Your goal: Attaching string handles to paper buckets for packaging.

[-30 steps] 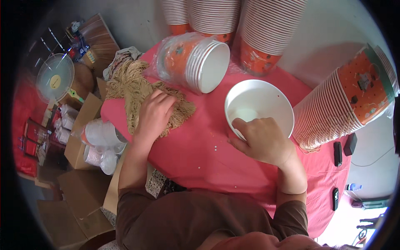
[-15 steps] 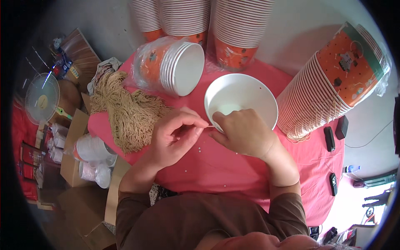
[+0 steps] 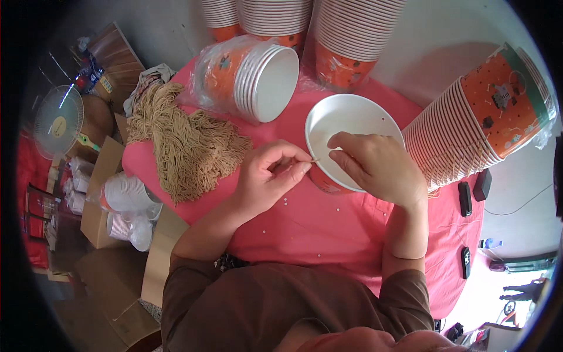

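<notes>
A paper bucket (image 3: pixel 343 114), white inside and orange outside, stands tilted on the red-covered table in front of me. My left hand (image 3: pixel 272 176) is at its left rim, thumb and forefinger pinching the end of a thin tan cord (image 3: pixel 315 159). Most of that cord is hidden. Over the bucket's near right rim hangs my right hand (image 3: pixel 381 167), partly inside the opening. Its thumb and forefinger stand apart, with nothing visible between them. Left of my left hand lies a thick bundle of tan cords (image 3: pixel 190 144).
A leaning stack of buckets with cord handles (image 3: pixel 451 132) is at the right. Plastic-wrapped buckets (image 3: pixel 246 82) lie behind the cords; tall bucket stacks (image 3: pixel 352 41) stand at the back. Small white bits dot the tablecloth (image 3: pixel 328 234). An open cardboard box (image 3: pixel 105 193) sits at the left.
The right hand has moved off the cord at the rim, up and to the right, its fingers parting. My left hand keeps its pinch. The view has shifted slightly.
</notes>
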Available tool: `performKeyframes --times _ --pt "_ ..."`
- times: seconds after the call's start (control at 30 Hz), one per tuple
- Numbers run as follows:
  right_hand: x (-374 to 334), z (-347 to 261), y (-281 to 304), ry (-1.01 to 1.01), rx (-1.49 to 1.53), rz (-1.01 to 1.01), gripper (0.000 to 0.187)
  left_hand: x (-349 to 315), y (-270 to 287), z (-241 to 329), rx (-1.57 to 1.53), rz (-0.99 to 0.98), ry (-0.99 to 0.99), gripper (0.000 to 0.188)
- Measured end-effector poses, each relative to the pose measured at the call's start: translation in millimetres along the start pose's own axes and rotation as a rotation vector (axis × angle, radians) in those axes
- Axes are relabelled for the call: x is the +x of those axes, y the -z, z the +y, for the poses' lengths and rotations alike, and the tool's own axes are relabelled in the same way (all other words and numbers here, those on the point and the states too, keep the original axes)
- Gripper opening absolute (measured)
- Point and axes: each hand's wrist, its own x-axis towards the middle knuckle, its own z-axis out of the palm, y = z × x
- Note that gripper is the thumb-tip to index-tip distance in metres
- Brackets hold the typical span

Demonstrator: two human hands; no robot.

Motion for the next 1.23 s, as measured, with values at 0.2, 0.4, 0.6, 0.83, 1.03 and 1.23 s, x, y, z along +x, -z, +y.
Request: performKeyframes --times 0.2,0.4,0.6,0.83,1.03,1.23 --pt "1 0 -5 0.078 0.026 -0.034 0.016 2 -4 1 0.321 -0.017 -0.295 0.016" --pt "4 1 -8 0.079 0.006 -0.060 0.016 1 -9 -4 0.530 0.004 -0.388 0.018" --pt "4 2 -10 0.088 -0.015 -0.042 0.015 2 -12 -6 0.572 0.050 -0.407 0.019" --pt "4 3 -12 0.080 -0.001 -0.058 0.013 2 -16 -10 0.567 0.076 -0.404 0.020" --pt "4 6 -11 0.093 0.009 -0.054 0.013 1 -16 -10 0.537 0.065 -0.455 0.020" --pt "6 6 -11 0.085 0.037 -0.072 0.013 2 -15 -14 0.573 0.060 -0.452 0.021"
